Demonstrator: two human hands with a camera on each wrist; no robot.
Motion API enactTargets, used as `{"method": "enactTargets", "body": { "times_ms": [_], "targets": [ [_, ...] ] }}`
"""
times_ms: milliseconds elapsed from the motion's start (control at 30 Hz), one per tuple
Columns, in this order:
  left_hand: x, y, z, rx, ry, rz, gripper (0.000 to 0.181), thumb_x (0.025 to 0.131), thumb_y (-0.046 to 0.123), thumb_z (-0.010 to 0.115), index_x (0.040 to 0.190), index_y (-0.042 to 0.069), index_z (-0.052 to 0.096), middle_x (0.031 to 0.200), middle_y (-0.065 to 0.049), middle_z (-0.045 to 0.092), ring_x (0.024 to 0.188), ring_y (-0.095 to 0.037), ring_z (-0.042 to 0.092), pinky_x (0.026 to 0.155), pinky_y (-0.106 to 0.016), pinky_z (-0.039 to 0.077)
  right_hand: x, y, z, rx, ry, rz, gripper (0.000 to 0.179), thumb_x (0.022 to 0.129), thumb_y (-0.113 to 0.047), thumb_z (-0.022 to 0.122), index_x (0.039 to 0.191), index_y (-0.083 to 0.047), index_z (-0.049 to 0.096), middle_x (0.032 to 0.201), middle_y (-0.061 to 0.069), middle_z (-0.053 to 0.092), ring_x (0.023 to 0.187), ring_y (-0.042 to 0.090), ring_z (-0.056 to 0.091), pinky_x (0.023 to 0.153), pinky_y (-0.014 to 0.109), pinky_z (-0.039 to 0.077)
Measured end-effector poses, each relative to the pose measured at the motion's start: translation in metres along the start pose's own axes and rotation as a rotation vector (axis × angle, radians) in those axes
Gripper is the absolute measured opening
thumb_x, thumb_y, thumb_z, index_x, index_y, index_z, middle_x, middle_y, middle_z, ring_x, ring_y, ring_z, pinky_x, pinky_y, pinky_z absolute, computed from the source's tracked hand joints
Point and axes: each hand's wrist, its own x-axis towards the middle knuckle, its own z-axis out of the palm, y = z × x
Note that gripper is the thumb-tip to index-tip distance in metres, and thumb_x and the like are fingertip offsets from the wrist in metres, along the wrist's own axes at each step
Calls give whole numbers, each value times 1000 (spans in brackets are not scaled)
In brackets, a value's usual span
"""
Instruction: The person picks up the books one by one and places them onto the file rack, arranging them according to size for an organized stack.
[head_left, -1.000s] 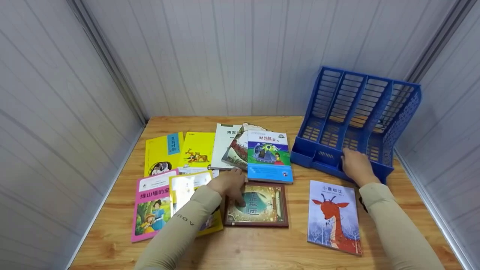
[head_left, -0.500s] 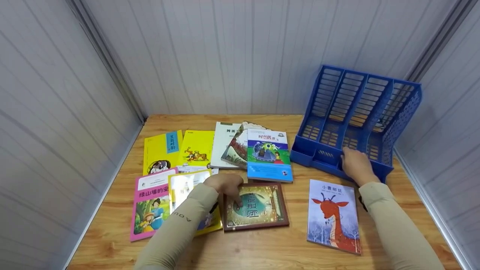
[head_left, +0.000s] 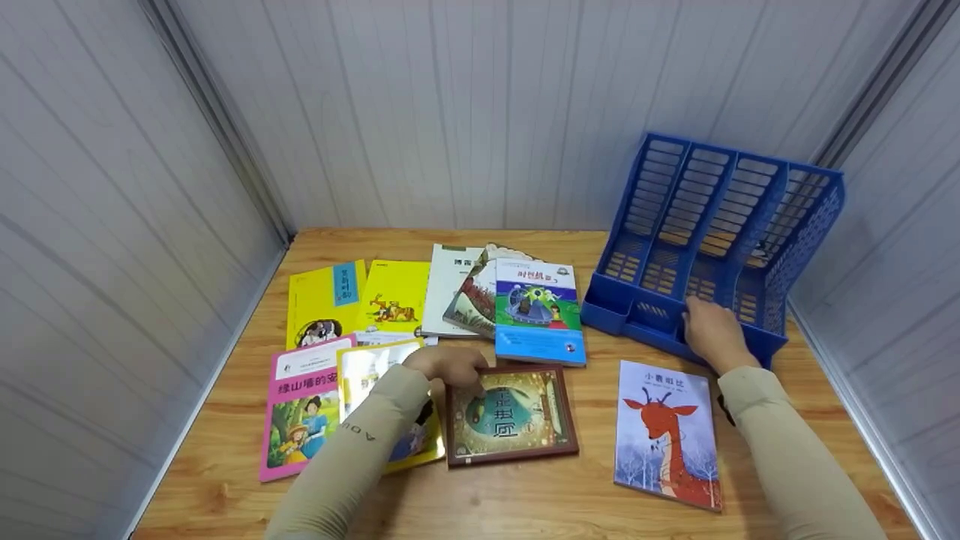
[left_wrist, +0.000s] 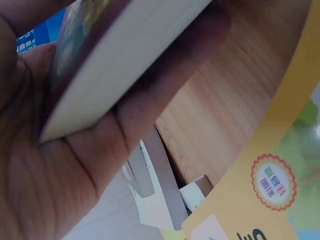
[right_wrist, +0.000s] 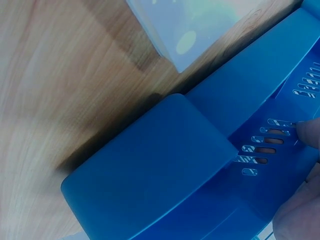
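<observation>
My left hand (head_left: 450, 366) grips the left end of a brown-edged hardcover book (head_left: 517, 416) with a green and gold cover. In the left wrist view, the book's page block (left_wrist: 125, 70) sits between my thumb and fingers, the fingers passing under it. My right hand (head_left: 716, 334) holds the front wall of a blue desktop file rack (head_left: 675, 225); in the right wrist view, a thumb (right_wrist: 310, 132) lies against the slotted wall. Just in front of the rack lies a lilac book with a red deer (head_left: 667, 435).
To the left lie a pink book (head_left: 307, 427), a yellow-bordered book (head_left: 379, 367) and two yellow books (head_left: 326, 300) behind them. A blue and purple book (head_left: 538, 311) overlaps others beyond my left hand. White panel walls (head_left: 480, 112) enclose the wooden table (head_left: 502, 502).
The brown-edged book has turned slightly, its left end nearer to me. My left hand has shifted a little left, its thumb drawn back toward the book's edge. My right hand keeps its place.
</observation>
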Motion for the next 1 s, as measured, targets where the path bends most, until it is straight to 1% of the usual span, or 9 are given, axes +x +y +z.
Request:
{"method": "enactTargets", "body": {
  "times_ms": [233,367,500,567,633,767,867,933,1000],
  "targets": [
    [1,-7,0,-69,-13,35,29,98,24,75,121,7,80,110,-8,80,91,-15,66,94,-47,60,0,0,0,12,-22,22,30,111,-6,52,129,17,60,118,42,68,108,62,65,99,75,49],
    [2,-10,0,-108,12,65,26,96,24,77,117,9,81,103,-1,79,86,-12,63,85,-37,58,-1,0,0,11,-13,18,30,110,-5,53,128,18,59,116,43,68,107,62,65,98,75,49],
    [2,-13,-1,-174,12,172,14,95,18,77,104,7,81,86,6,71,72,-8,55,68,-27,48,-1,-2,1,9,-5,18,29,110,-5,53,127,18,60,116,42,68,107,62,66,97,75,49],
    [2,-15,-1,-220,3,224,9,96,15,76,97,7,79,80,7,67,66,-7,50,63,-25,44,-1,-2,1,8,-9,22,30,111,-5,53,128,18,60,117,43,68,107,62,66,98,75,49],
    [2,-16,-1,-264,-3,262,6,97,13,75,92,10,76,77,9,66,64,-6,48,62,-24,43,-2,-2,1,6,-13,26,32,111,-6,52,131,18,59,119,43,68,110,62,66,100,75,49],
    [0,-17,-1,-317,11,324,25,97,11,75,76,16,62,68,11,51,60,-6,38,61,-25,38,-2,-2,1,4,-4,18,31,111,-6,52,129,18,60,117,43,68,108,62,66,99,75,50],
    [-2,-17,-2,-354,39,344,32,96,11,76,74,19,55,67,10,42,59,-8,33,60,-27,35,-2,-1,1,12,12,8,28,110,-5,53,125,17,61,113,42,69,104,62,67,96,76,50],
    [-3,-19,-2,-386,52,348,23,96,12,76,78,17,62,70,10,49,60,-8,36,62,-28,37,-2,-2,1,20,17,4,28,110,-5,53,126,17,61,113,42,69,105,62,67,97,76,49],
    [-4,-21,-3,-421,63,356,4,97,12,75,93,13,75,79,9,64,64,-9,43,64,-29,41,-2,-2,2,22,16,5,30,110,-5,53,129,18,60,116,43,69,106,62,66,98,76,49]
  ]
}}
